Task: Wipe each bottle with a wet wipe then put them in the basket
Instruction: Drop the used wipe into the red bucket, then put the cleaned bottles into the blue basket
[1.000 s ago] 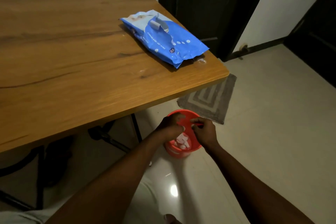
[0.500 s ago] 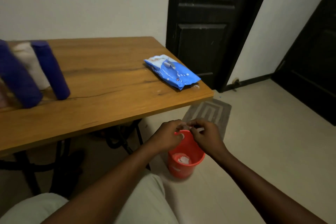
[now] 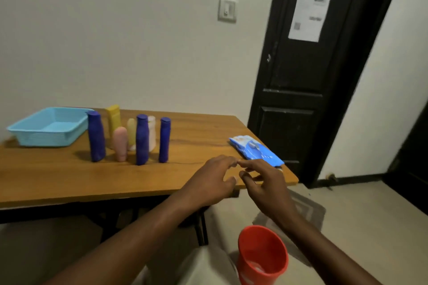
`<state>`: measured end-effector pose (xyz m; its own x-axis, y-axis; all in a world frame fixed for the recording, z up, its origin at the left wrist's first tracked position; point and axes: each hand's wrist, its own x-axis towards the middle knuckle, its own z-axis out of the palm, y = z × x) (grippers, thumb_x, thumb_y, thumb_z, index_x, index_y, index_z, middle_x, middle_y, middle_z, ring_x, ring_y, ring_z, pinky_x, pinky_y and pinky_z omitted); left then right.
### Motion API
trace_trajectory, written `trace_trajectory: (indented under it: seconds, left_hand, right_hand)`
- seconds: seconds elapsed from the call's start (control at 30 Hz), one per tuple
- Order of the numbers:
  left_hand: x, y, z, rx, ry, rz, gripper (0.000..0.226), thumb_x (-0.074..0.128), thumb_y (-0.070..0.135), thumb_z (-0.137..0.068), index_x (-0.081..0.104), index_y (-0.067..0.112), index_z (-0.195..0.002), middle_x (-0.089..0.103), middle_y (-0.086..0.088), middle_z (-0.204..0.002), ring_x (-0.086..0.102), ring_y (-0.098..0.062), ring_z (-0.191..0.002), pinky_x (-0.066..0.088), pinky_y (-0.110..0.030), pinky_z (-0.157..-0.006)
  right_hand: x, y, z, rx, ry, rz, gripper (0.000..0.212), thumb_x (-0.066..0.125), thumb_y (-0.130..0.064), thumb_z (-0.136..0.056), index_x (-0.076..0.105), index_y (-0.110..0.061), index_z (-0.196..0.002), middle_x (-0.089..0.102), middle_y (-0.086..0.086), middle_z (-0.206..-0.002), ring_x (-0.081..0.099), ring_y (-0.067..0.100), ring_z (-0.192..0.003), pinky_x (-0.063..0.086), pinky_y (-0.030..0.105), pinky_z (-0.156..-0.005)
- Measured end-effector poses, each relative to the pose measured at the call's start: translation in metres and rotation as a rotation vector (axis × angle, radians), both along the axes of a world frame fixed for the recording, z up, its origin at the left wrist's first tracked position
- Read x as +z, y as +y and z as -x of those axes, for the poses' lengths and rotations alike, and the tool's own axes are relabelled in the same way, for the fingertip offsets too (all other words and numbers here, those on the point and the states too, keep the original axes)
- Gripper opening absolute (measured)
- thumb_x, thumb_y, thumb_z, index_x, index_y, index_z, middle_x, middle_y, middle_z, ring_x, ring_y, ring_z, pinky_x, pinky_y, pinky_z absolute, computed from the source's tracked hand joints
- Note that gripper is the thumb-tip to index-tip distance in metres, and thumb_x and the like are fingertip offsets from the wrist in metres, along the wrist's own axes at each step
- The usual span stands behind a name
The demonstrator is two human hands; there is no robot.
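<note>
My left grip (image 3: 209,183) and right grip (image 3: 264,184) hover slack-fingered and empty over the near edge of the bench (image 3: 58,180), near the wipe pack (image 3: 254,150), likely ready to pull a wipe.

Plain room in a home, wooden table (image 3: 58,180) under the left hand (image 3: 212,181), wall light switch (image 3: 227,9) far beyond it, dark panelled door (image 3: 296,76) beyond the right hand (image 3: 266,184), floor mat (image 3: 309,209) and red bucket (image 3: 262,254) below it

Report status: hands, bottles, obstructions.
Left hand, right hand open, empty, over table edge. Bottles standing beside basket, none inside. Wipe pack unobstructed beyond right hand.
</note>
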<state>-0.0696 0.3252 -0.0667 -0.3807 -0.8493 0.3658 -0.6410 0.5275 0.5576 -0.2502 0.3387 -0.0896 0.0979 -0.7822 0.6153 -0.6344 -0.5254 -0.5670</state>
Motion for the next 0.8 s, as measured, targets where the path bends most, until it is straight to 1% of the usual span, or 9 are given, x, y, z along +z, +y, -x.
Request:
trace_trajectory:
  seconds: [0.1, 0.23, 0.33, 0.4, 0.5, 0.57, 0.63, 0.7, 0.8]
  left_hand:
    - [0.03, 0.009, -0.04, 0.076, -0.003, 0.063, 0.047, 0.062, 0.035, -0.095, 0.05, 0.032, -0.141, 0.052, 0.013, -0.139, 0.046, -0.004, -0.128, 0.044, -0.028, -0.102]
    - [0.068, 0.018, -0.091, 0.178, 0.016, 0.125, 0.05, 0.063, 0.039, -0.095, 0.05, 0.03, -0.143, 0.054, 0.012, -0.139, 0.05, -0.005, -0.126, 0.043, -0.026, -0.098]
    - [0.096, 0.018, -0.127, 0.267, 0.004, 0.143, 0.054, 0.068, 0.036, -0.092, 0.051, 0.03, -0.142, 0.055, 0.01, -0.138, 0.051, -0.008, -0.125, 0.042, -0.027, -0.098]
    - [0.111, 0.016, -0.147, 0.322, 0.003, 0.15, 0.055, 0.07, 0.031, -0.091, 0.051, 0.027, -0.143, 0.056, 0.007, -0.14, 0.052, -0.009, -0.125, 0.045, -0.029, -0.1]
    - [0.127, 0.009, -0.17, 0.365, -0.013, 0.137, 0.055, 0.069, 0.028, -0.091, 0.05, 0.025, -0.143, 0.057, 0.006, -0.14, 0.052, -0.01, -0.127, 0.043, -0.024, -0.095]
    - [0.133, 0.001, -0.178, 0.406, -0.096, 0.121, 0.054, 0.067, 0.031, -0.092, 0.05, 0.027, -0.143, 0.055, 0.006, -0.142, 0.049, -0.012, -0.131, 0.039, -0.029, -0.101]
    - [0.133, -0.01, -0.183, 0.461, -0.248, 0.116, 0.051, 0.064, 0.036, -0.094, 0.05, 0.03, -0.143, 0.052, 0.007, -0.145, 0.041, -0.016, -0.136, 0.032, -0.041, -0.109]
    - [0.127, -0.021, -0.183, 0.478, -0.365, 0.111, 0.05, 0.062, 0.039, -0.093, 0.051, 0.033, -0.141, 0.051, 0.006, -0.145, 0.036, -0.018, -0.137, 0.028, -0.045, -0.108]
    - [0.113, -0.036, -0.183, 0.469, -0.449, 0.124, 0.049, 0.062, 0.04, -0.092, 0.051, 0.034, -0.14, 0.049, 0.006, -0.145, 0.032, -0.02, -0.138, 0.022, -0.045, -0.106]
  right_hand:
    - [0.029, -0.004, -0.037, 0.079, 0.013, 0.047, 0.031, 0.071, -0.017, -0.094, 0.071, -0.034, -0.12, 0.068, -0.026, -0.11, 0.065, 0.002, -0.103, 0.06, 0.036, -0.08]
    - [0.068, -0.014, -0.09, 0.172, -0.004, 0.096, 0.027, 0.069, -0.022, -0.095, 0.071, -0.028, -0.121, 0.069, -0.015, -0.113, 0.065, 0.004, -0.103, 0.061, 0.037, -0.081]
    - [0.097, -0.026, -0.126, 0.228, 0.005, 0.147, 0.025, 0.069, -0.02, -0.095, 0.072, -0.024, -0.12, 0.071, -0.01, -0.114, 0.066, 0.005, -0.102, 0.061, 0.035, -0.081]
    - [0.114, -0.039, -0.147, 0.218, 0.036, 0.117, 0.026, 0.069, -0.022, -0.096, 0.071, -0.021, -0.122, 0.07, -0.007, -0.118, 0.065, 0.006, -0.104, 0.061, 0.036, -0.086]
    - [0.13, -0.062, -0.172, 0.184, 0.092, -0.016, 0.031, 0.069, -0.025, -0.097, 0.069, -0.019, -0.127, 0.068, -0.002, -0.128, 0.062, 0.009, -0.111, 0.056, 0.033, -0.095]
    - [0.133, -0.078, -0.184, 0.171, 0.163, -0.094, 0.036, 0.07, -0.026, -0.096, 0.066, -0.017, -0.131, 0.066, 0.0, -0.133, 0.061, 0.013, -0.115, 0.052, 0.03, -0.094]
    - [0.134, -0.095, -0.193, 0.155, 0.241, -0.179, 0.041, 0.071, -0.025, -0.095, 0.064, -0.015, -0.134, 0.064, 0.001, -0.136, 0.06, 0.017, -0.121, 0.05, 0.029, -0.093]
    - [0.131, -0.109, -0.198, 0.143, 0.307, -0.243, 0.046, 0.073, -0.024, -0.093, 0.061, -0.015, -0.137, 0.062, 0.002, -0.139, 0.058, 0.02, -0.124, 0.05, 0.03, -0.093]
    - [0.122, -0.129, -0.205, 0.15, 0.384, -0.292, 0.052, 0.075, -0.023, -0.09, 0.059, -0.015, -0.139, 0.061, 0.003, -0.141, 0.057, 0.022, -0.127, 0.048, 0.032, -0.095]
